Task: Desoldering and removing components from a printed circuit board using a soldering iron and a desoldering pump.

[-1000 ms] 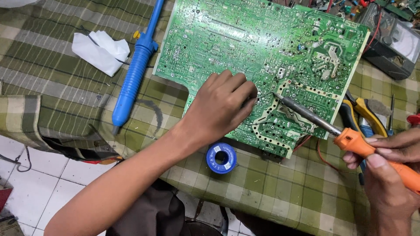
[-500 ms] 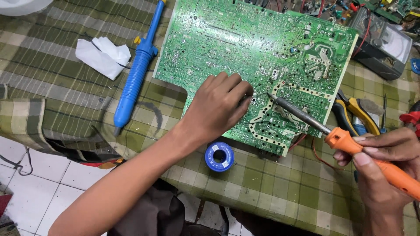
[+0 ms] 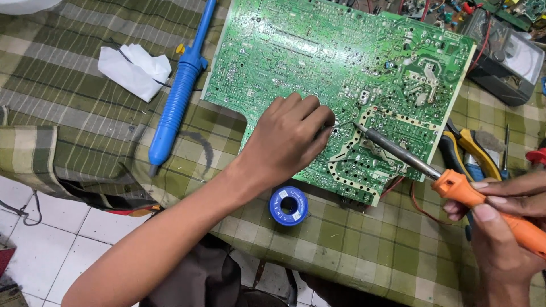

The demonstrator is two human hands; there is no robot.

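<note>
A large green circuit board (image 3: 318, 62) lies solder side up on a green checked cloth. My left hand (image 3: 287, 139) rests on its near edge, fingers curled and pinched as if on thin solder wire, which is too fine to make out. My right hand (image 3: 500, 227) grips the orange handle of a soldering iron (image 3: 455, 185). The iron's metal tip points at the board just right of my left fingertips. A blue spool of solder (image 3: 288, 206) sits on the cloth below the board.
A blue desoldering pump (image 3: 176, 102) lies left of the board beside a crumpled white tissue (image 3: 133, 71). Yellow-handled pliers (image 3: 469, 148) and a multimeter (image 3: 506, 59) are at the right. White floor tiles (image 3: 34, 227) show beyond the cloth's left edge.
The view has drifted a little. The iron's tip stays close to my left fingertips, and both hands keep their grip.
</note>
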